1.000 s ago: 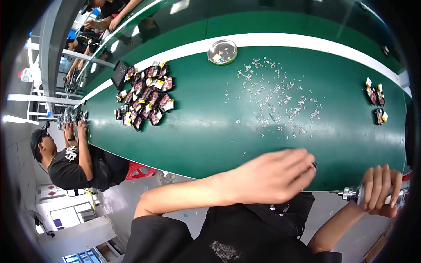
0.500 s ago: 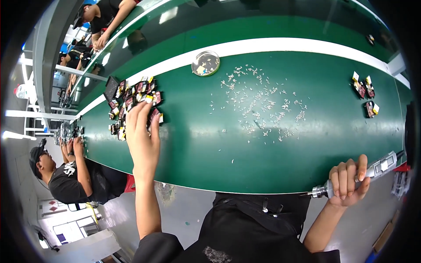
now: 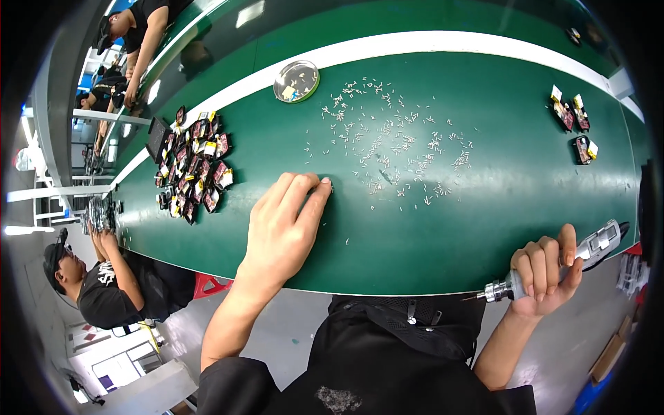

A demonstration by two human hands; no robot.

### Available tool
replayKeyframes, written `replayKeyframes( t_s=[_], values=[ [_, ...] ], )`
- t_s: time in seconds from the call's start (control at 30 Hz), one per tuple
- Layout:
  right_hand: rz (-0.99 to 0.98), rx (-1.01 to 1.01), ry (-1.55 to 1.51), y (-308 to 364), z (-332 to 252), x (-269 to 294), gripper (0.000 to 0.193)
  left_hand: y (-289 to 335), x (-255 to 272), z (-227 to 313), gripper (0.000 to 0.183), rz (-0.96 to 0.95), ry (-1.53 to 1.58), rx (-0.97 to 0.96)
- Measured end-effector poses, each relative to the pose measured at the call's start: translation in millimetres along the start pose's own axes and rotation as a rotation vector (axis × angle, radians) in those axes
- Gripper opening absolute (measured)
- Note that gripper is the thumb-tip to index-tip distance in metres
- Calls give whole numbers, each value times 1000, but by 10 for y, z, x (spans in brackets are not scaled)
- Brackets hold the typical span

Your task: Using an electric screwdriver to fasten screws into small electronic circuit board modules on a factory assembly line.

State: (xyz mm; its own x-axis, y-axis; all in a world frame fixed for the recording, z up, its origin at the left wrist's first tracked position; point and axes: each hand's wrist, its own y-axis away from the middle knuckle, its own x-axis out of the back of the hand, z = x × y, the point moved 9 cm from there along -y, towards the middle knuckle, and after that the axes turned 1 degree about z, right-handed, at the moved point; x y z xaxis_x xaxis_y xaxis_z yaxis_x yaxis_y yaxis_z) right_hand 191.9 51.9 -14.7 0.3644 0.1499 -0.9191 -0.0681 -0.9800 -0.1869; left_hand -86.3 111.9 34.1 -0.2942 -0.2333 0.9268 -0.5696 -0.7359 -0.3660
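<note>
My left hand [image 3: 280, 225] is over the green tabletop, its thumb and fingers closed in a pinch. A tiny speck shows at the fingertips, too small to name. To the right of the pinch, many small silvery screw-like pieces [image 3: 394, 142] lie scattered. My right hand [image 3: 546, 273] is wrapped round a grey electric screwdriver [image 3: 596, 243] at the table's near right edge, its thin bit pointing left. Left of my left hand lies a heap of small black units with reddish faces and yellow-white tags [image 3: 197, 166].
A round clear-walled dish [image 3: 315, 88] with small pieces stands by the white rail [image 3: 443, 41]. A black tray [image 3: 158, 138] leans beside the heap. Three more tagged units [image 3: 582, 149] lie at far right. A person [image 3: 114, 277] works at left; others are across the table.
My left hand has left the heap of units and moved right and nearer, fingers now pinched at the tabletop. My right hand still holds the screwdriver, almost in place. The view has shifted slightly.
</note>
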Motion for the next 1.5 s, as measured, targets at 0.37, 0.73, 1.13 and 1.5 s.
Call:
replayKeyframes(
  t_s=[0.37, 0.73, 1.13, 1.5],
  values=[
    [2, -3, 21, 63, -89, 41, 18, -16, 1, 116, 17, 50, 265, 174],
    [78, 236, -108, -141, -183, -568, 19, 67, -416, 1002, 8, 36, 1678, 567],
    [98, 270, -28, -107, -208, -614, 18, 21, -523, 1180, 6, -21, 2034, 530],
    [115, 273, 60, -77, -269, -635, 19, 13, -532, 1205, 8, -92, 1956, 545]
  ],
)
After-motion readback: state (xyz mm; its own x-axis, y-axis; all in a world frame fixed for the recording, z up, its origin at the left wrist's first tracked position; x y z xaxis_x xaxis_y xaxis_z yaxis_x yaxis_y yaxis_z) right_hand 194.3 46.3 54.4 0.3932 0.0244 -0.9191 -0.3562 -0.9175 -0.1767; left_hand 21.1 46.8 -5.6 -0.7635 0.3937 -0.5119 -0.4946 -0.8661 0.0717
